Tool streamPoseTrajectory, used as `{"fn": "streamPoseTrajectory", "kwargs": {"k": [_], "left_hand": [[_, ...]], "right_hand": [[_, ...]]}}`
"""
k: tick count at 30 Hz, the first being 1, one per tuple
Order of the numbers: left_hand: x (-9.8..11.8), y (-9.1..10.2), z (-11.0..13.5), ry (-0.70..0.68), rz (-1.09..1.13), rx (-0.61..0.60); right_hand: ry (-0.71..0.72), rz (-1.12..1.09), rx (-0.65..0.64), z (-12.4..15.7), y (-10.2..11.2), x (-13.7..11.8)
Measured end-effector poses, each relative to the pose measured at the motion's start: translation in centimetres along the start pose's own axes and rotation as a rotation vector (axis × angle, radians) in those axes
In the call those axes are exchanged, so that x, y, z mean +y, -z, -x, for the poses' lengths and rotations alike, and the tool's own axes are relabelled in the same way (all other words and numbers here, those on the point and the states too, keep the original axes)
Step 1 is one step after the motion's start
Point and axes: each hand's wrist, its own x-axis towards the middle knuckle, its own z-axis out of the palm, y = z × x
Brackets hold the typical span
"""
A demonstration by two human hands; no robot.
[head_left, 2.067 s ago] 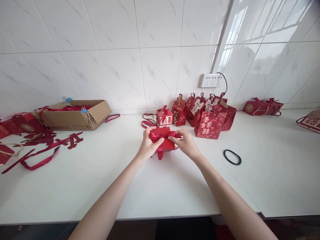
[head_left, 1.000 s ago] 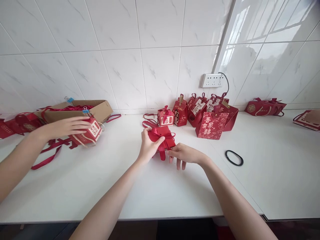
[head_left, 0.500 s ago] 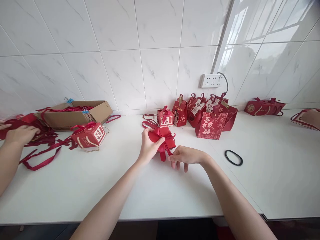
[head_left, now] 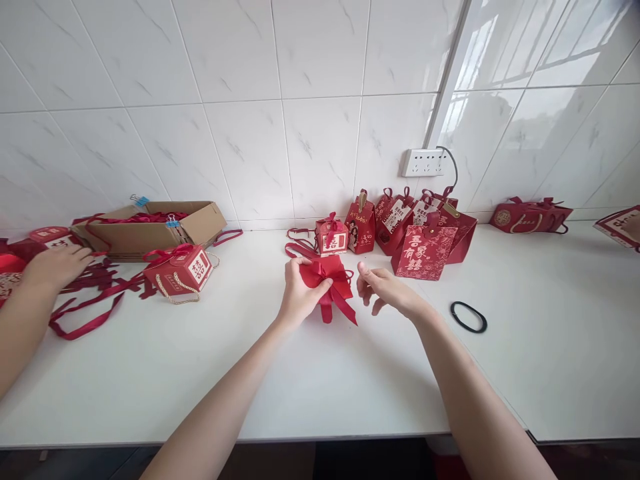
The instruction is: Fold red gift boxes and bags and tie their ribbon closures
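A small red gift box (head_left: 340, 268) sits on the white table in front of me, with a red ribbon (head_left: 343, 303) tied on its top. My left hand (head_left: 303, 288) grips the box at its left side, the thumb pressing on the ribbon's knot. Two loose ribbon ends hang over the near side. Just to the right of the box, my right hand (head_left: 383, 288) is raised with its fingers apart and nothing in them. Behind the box stands another small red box (head_left: 331, 236) with a bow and a white label.
At left, a cardboard box (head_left: 135, 248) holds red ribbons, beside a rope-handled red box (head_left: 179, 275). Another person's hand (head_left: 56, 270) reaches over red boxes there. Several red gift bags (head_left: 426, 253) stand behind, right of centre. A black ring (head_left: 469, 317) lies at right.
My right hand has let go of the ribbon end and lifted up and to the right. My left hand stays on the box. At left, the other person's hand has moved right.
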Motion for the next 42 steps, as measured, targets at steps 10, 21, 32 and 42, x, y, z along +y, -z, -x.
{"fn": "streamPoseTrajectory", "kwargs": {"k": [10,21,32,42], "left_hand": [[-0.1,0.0,0.3,-0.178,-0.071,-0.034],[0.5,0.2,0.2,-0.093,0.036,0.026],[-0.9,0.0,-0.1,-0.152,0.019,0.158],[-1.3,0.0,-0.1,-0.174,-0.015,0.178]], "right_hand": [[0.152,-0.045,0.138,-0.7,-2.1,0.2],[0.224,-0.133,0.100,-1.1,-1.7,0.7],[0.263,-0.192,0.243,-1.8,-1.7,1.2],[0.238,-0.178,0.277,-1.8,-1.6,1.1]]}}
